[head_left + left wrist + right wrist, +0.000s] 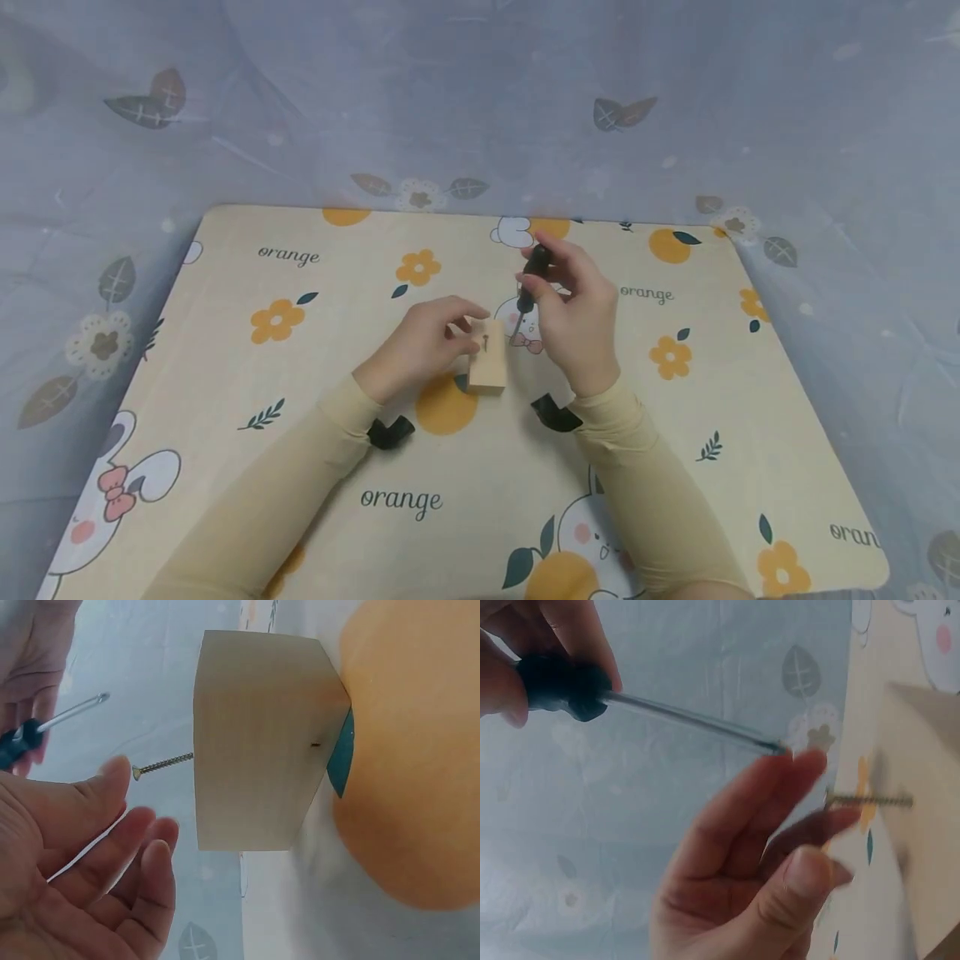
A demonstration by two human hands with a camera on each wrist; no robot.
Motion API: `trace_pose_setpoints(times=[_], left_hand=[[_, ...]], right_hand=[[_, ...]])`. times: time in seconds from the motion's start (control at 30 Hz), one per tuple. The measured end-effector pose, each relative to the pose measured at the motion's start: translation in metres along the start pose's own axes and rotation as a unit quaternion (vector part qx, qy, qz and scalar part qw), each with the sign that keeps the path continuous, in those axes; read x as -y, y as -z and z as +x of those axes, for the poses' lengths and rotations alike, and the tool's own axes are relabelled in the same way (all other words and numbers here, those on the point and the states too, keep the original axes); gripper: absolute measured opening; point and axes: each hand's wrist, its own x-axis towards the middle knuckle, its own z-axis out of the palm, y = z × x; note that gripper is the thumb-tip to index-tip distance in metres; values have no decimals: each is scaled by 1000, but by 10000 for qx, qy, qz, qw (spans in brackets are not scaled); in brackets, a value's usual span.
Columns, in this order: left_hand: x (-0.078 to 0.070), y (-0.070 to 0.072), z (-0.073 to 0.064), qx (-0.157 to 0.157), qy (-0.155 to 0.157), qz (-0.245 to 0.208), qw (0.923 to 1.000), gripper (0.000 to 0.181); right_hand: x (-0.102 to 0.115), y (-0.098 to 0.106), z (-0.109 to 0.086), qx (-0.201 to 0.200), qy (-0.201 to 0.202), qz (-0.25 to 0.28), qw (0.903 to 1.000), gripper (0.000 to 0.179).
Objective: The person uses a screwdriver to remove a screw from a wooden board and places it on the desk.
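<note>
A pale wooden block [491, 367] lies on the mat, in front of the person. One brass-coloured screw [166, 764] stands part way out of its face, threads showing. Around the screw head, with the thumb tip near it, hovers the left hand [431, 337], its fingers loosely bent and apart in the left wrist view. The right hand [583, 321] grips the dark handle of a screwdriver [562, 686]. Its metal shaft points down in the head view, with the tip to the right of the block and apart from the screw.
Under everything spreads a cream mat [337, 458] printed with oranges, flowers and rabbits. A bluish-grey patterned cloth [480, 100] hangs behind its far edge. Dark wrist mounts [392, 432] sit below both forearms, close to the block's near end.
</note>
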Motion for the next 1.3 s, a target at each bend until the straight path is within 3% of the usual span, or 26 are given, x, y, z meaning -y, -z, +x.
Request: trace_pose_setpoints(times=[0.3,0.63,1.1,1.3], left_hand=[[9,-7,4,156,-32,-204,9997,26],[12,-13,8,155,192,-169,9996,14],[4,-15,8,-154,13,-349,9993,4],[-4,-10,2,-49,283,-715,9970,6]], right_hand=[[-26,7,7,183,-1045,-496,9931,48],[-56,12,7,606,-2245,-957,9679,47],[-71,15,-2,1005,-2698,-1347,9481,45],[-79,17,-3,1212,-3087,-1361,9335,47]])
